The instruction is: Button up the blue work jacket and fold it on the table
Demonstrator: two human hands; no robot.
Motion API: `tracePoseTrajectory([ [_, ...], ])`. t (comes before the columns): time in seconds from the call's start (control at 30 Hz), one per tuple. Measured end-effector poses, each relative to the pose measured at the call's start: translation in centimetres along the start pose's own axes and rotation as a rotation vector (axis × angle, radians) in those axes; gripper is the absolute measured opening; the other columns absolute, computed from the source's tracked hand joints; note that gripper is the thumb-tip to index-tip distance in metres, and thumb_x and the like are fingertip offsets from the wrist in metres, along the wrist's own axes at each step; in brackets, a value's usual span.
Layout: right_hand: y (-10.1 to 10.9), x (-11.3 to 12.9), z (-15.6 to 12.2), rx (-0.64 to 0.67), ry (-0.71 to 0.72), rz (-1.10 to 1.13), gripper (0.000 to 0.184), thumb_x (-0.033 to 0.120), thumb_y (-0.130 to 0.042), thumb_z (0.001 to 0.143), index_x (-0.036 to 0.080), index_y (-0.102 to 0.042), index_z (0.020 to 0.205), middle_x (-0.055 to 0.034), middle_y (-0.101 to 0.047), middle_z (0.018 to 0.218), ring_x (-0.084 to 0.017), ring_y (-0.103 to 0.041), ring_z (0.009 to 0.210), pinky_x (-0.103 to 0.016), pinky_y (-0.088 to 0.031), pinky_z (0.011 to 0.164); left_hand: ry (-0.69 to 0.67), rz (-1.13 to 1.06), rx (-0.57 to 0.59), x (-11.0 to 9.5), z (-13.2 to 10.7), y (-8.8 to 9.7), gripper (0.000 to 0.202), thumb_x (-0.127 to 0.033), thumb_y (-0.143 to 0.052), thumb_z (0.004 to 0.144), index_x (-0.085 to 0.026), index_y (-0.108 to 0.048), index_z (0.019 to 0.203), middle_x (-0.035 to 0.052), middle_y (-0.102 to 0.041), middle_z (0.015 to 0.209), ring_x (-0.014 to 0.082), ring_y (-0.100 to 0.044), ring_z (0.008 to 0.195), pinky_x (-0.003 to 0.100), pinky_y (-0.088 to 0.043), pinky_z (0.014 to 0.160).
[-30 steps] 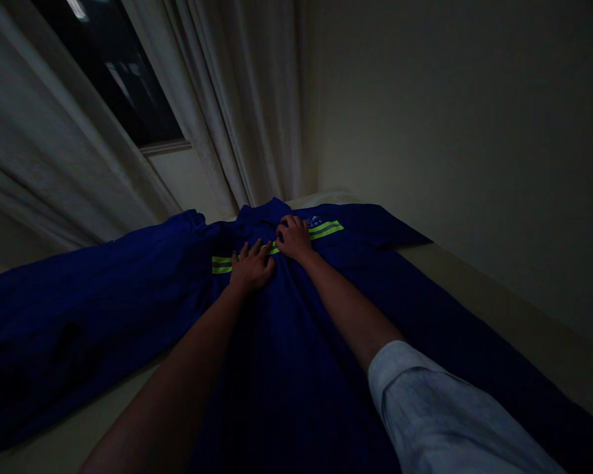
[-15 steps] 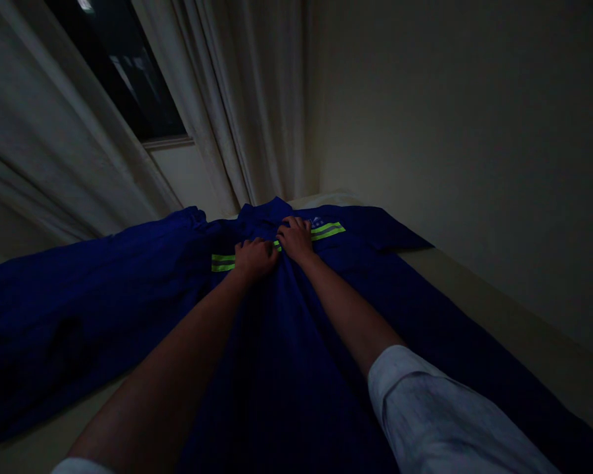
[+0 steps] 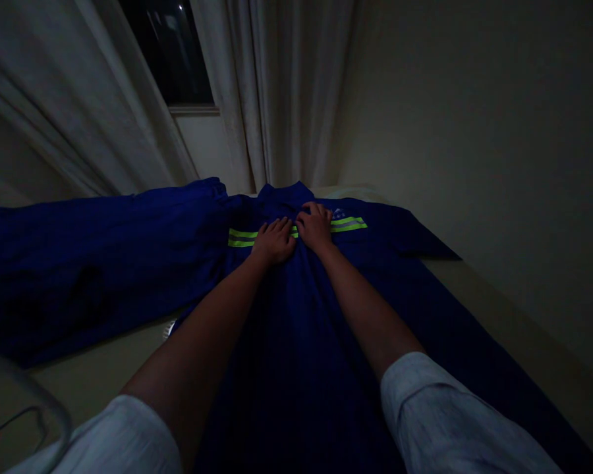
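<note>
A dark blue work jacket lies spread out in front of me, its collar at the far end. Across its chest runs a yellow-green and grey reflective strip. My left hand rests on the chest left of the front seam, fingers stretched out over the strip. Just right of the seam is my right hand, its fingers bent and gripping the cloth beside a small pale print. Folds run down the jacket from between the hands.
Another blue garment lies on the left of the pale surface. A pale curved bar stands at the lower left. Curtains and a dark window are behind, with a wall to the right.
My view has shifted, so the jacket and hands appear further right and slightly higher. The left hand's fingers have straightened from a bent shape. The right hand stays by the front seam.
</note>
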State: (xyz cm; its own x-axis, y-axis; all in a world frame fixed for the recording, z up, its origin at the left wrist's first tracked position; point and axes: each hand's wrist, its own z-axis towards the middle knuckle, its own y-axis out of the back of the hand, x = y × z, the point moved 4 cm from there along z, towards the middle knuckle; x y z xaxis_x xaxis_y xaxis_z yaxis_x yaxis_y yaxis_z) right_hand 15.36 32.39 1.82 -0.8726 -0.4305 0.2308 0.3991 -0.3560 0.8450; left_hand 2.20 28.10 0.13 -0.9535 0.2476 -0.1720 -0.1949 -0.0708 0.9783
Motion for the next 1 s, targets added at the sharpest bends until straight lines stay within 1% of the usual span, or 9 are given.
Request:
tracePoseTrajectory([
  [0.13,0.04,0.02,-0.06,0.009,-0.005,-0.018,0.017,0.025,-0.061,0.100,0.022,-0.077,0.105,-0.0129,-0.058,0.138,-0.033,-0.043,0.129,-0.051,-0.032,0.108,0.005,-0.001,0.018,0.00,0.06,-0.01,0.063,-0.042,-0.031,0.103,-0.024,-0.038,0.163,0.0048,-0.033,0.172,0.0280,-0.032,0.158,0.055,-0.020,0.129],
  [0.4,0.04,0.00,-0.10,0.000,-0.004,-0.005,0.015,0.027,-0.062,0.101,0.021,-0.075,0.103,-0.0136,-0.058,0.133,-0.033,-0.045,0.125,-0.051,-0.033,0.107,0.012,-0.001,0.029,0.10,0.09,0.03,0.060,-0.042,-0.031,0.103,-0.031,-0.039,0.162,0.0039,-0.034,0.172,0.0296,-0.032,0.158,0.056,-0.020,0.129],
  [0.73,0.12,0.02,-0.07,0.012,-0.024,0.018,0.016,0.029,-0.061,0.101,0.021,-0.075,0.102,-0.0137,-0.058,0.127,-0.033,-0.045,0.122,-0.050,-0.035,0.104,0.006,-0.010,0.018,0.29,0.24,-0.14,0.060,-0.042,-0.033,0.103,-0.032,-0.040,0.161,0.0053,-0.035,0.172,0.0315,-0.032,0.157,0.059,-0.022,0.128],
  [1.0,0.01,-0.06,-0.06,0.009,-0.021,-0.006,0.012,0.030,-0.065,0.099,0.022,-0.073,0.100,-0.0130,-0.059,0.126,-0.032,-0.046,0.121,-0.049,-0.037,0.101,0.006,0.003,0.020,0.12,0.14,0.09,0.060,-0.042,-0.032,0.103,-0.030,-0.042,0.161,0.0057,-0.035,0.172,0.0319,-0.034,0.156,0.059,-0.023,0.128],
])
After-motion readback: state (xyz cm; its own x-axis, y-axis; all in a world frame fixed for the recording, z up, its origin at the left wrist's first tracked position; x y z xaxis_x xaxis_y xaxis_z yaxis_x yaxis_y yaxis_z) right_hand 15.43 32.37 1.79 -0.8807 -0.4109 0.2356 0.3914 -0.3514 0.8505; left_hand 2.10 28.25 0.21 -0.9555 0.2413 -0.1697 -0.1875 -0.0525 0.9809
